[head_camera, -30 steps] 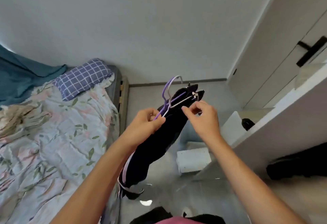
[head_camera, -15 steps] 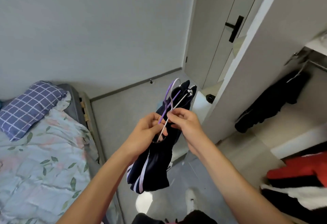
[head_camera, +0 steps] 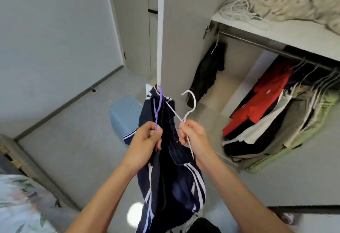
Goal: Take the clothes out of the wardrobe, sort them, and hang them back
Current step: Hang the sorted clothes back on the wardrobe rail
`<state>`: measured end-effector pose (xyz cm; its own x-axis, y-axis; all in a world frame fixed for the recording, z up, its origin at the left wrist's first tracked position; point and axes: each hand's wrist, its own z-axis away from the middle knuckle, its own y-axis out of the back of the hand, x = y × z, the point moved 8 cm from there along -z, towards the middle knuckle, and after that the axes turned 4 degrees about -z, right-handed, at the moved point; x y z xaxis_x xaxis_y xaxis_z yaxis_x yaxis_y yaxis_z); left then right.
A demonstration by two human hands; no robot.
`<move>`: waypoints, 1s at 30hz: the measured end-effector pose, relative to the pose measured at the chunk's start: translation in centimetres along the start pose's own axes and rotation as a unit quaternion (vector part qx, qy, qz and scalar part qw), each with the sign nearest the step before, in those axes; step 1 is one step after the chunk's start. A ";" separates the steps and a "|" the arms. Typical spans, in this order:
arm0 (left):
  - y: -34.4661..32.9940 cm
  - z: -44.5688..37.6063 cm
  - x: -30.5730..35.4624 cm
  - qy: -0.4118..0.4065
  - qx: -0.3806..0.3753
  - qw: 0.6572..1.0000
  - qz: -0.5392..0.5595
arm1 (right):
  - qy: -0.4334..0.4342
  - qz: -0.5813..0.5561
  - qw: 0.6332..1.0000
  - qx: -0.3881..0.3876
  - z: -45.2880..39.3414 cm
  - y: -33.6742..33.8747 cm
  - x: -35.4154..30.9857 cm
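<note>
**Two hangers held apart, navy garment between the hands**

Left hand [head_camera: 147, 139]: fingers curled, pinching the stem of the purple hanger [head_camera: 158, 107], hook pointing up and away. Forearm enters from lower left.

Navy garment with white stripes [head_camera: 174, 181]: hangs between both hands, bunched at the top around the hanger wires, draping down towards the bottom edge of the view.

Right hand [head_camera: 193, 137]: fingers curled, pinching the neck of the white hanger [head_camera: 189, 104]; its hook stands up and curves left. Forearm enters from lower right.

Change against the frame half a second ago: the hands were touching, both hangers bunched together; now they are apart, with the white hanger drawn off to the right of the purple one. View has swung right; the wardrobe interior fills more of the right side, and the bed [head_camera: 20, 201] shows only at the lower-left corner.

Wardrobe [head_camera: 185, 36], open: a black garment [head_camera: 207, 72] hangs alone at the left end of the rail [head_camera: 257, 44]. Further right, a red garment [head_camera: 261, 100] and white, dark and pale green clothes hang crowded together. The shelf [head_camera: 287, 32] above carries bedding and loose white hangers.

Blue bin [head_camera: 125, 115] on the floor, behind the navy garment.
</note>
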<state>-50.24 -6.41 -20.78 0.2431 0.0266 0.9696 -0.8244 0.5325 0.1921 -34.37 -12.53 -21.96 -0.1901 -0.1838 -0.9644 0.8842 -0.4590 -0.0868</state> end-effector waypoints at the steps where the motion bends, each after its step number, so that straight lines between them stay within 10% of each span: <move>1: -1.2 -0.2 0.2 -0.001 -0.015 1.000 -0.004 | 0.003 0.003 1.000 0.009 0.1 1.3 0.0; 30: -25.3 -14.2 8.2 0.002 -0.005 0.999 -0.035 | 0.028 -0.064 0.991 0.115 -7.2 30.7 -3.8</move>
<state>-20.07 -7.64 -19.87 0.3019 -0.0080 0.9533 -0.8005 0.5410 0.2580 -3.46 -19.61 -22.75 -0.2647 -0.0647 -0.9621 0.7318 -0.6632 -0.1567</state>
